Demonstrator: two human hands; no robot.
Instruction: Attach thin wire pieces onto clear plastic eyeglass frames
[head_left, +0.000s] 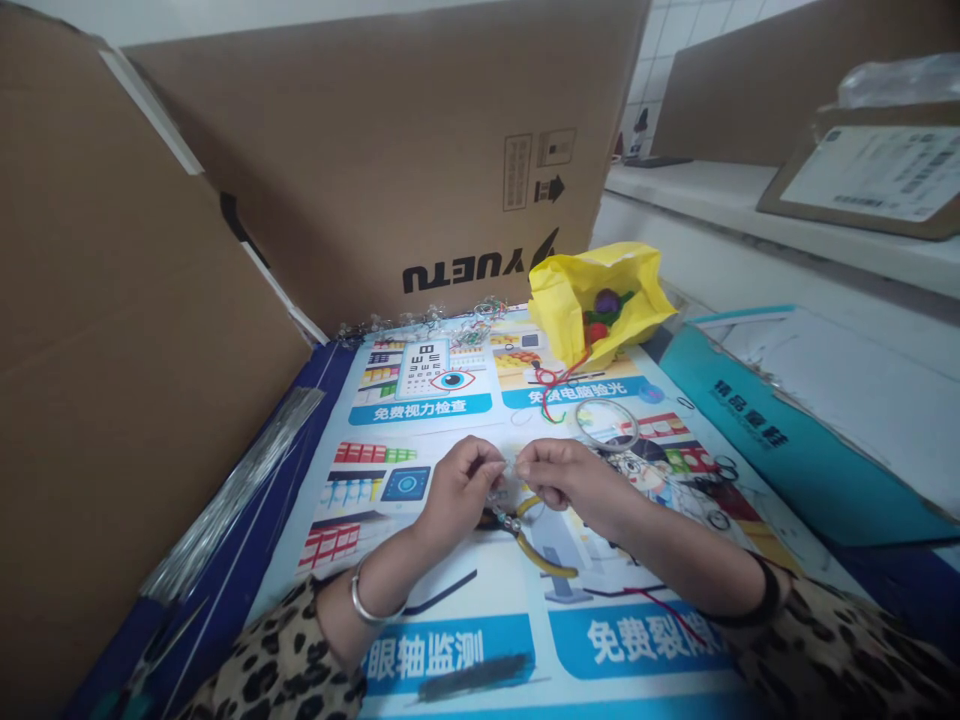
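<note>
Left hand (459, 492), one: fingers pinched on a strand of clear beads (512, 523), which shows below the fingertips, overlapping the pliers (546, 560). Right hand (581, 482), one: fingertips pinched together just beside; what they grip, too small to tell. Pliers, yellow-handled, one: on printed sheet (375, 432). Yellow bag (559, 310), one: open, beyond the right hand.

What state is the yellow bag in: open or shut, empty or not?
Open, not empty: the yellow bag's mouth gapes, showing a purple item and a red item inside. How full, cannot tell.
</note>
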